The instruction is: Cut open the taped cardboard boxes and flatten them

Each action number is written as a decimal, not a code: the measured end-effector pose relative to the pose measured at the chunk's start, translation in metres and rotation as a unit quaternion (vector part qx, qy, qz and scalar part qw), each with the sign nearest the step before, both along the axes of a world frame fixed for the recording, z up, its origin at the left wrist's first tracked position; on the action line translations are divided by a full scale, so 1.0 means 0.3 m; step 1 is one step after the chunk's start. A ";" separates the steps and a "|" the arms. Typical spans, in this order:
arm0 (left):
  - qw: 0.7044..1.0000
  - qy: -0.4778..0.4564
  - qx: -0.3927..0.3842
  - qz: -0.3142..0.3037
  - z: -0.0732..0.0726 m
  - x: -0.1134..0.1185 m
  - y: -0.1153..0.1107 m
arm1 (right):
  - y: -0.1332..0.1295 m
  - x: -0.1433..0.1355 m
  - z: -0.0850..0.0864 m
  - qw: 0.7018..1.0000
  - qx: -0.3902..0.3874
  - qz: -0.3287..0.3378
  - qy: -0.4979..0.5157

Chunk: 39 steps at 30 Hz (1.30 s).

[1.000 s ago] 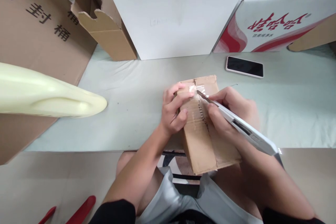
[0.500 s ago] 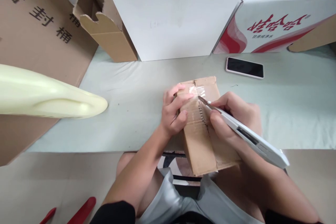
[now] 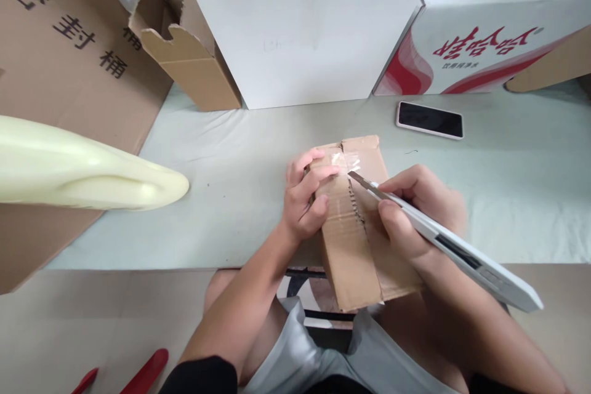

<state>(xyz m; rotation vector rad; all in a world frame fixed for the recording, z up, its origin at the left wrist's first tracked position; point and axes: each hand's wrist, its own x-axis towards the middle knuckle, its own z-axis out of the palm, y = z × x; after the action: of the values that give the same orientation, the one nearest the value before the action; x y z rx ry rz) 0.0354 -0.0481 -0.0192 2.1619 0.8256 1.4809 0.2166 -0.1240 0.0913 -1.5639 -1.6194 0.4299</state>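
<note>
A small brown cardboard box (image 3: 353, 258) lies partly over the table's front edge, with clear tape across its far end and a ragged cut along its middle seam. My left hand (image 3: 307, 197) grips the box's left side, fingers bent over its top and thumb pressed at the edge. In my right hand (image 3: 415, 209) is a white utility knife (image 3: 462, 249), pinched near its front between thumb and fingers. Its bare blade points to the far left, the tip at the seam by the tape. Whether the tip touches the cardboard, I cannot tell.
A phone (image 3: 429, 120) lies on the green table cloth (image 3: 240, 197). Behind stand white boxes (image 3: 314, 43), a red-and-white carton (image 3: 484, 43) and an open cardboard box (image 3: 194, 74). A pale yellow rounded object (image 3: 92, 166) juts in from the left, beside a large carton (image 3: 60, 92).
My right hand has shifted slightly right and back along the knife, and the knife's rear end has swung right and toward me. The blade tip stays near the same spot; my left hand has hardly moved.
</note>
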 end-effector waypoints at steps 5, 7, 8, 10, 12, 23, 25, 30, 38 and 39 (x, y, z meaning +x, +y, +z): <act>1.000 0.016 0.012 0.015 0.000 0.001 0.000 | 0.002 -0.002 -0.023 1.000 0.004 0.019 -0.008; 1.000 0.024 0.008 0.016 0.001 -0.001 0.000 | 0.004 -0.008 -0.025 1.000 0.000 0.027 -0.013; 1.000 0.023 0.006 0.014 0.002 -0.001 0.001 | 0.006 -0.011 -0.025 1.000 0.003 0.025 -0.017; 1.000 0.017 0.003 0.009 0.003 -0.001 0.001 | 0.008 -0.018 -0.026 1.000 0.009 0.015 -0.025; 1.000 0.008 0.006 0.007 0.004 0.000 0.001 | 0.008 -0.023 -0.028 0.999 0.012 0.008 -0.036; 1.000 0.014 0.011 0.016 -0.001 0.001 0.001 | 0.009 -0.022 -0.012 0.998 0.002 0.047 -0.049; 1.000 -0.001 0.012 0.008 -0.003 0.002 0.002 | 0.011 -0.025 -0.008 0.998 0.002 0.048 -0.049; 1.000 0.014 0.016 0.007 -0.004 0.001 0.004 | 0.014 -0.023 0.003 0.997 -0.007 0.062 -0.050; 1.000 -0.006 0.009 0.002 0.005 0.006 -0.002 | 0.013 -0.006 -0.017 0.998 0.009 0.060 -0.021; 1.000 -0.004 0.008 0.002 0.006 0.006 -0.003 | 0.014 -0.005 -0.019 0.998 0.015 0.057 -0.015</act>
<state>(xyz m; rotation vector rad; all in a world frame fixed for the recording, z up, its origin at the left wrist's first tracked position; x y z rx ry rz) 0.0371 -0.0490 -0.0175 2.1668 0.8173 1.5021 0.2150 -0.1199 0.0856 -1.4662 -1.7355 0.4426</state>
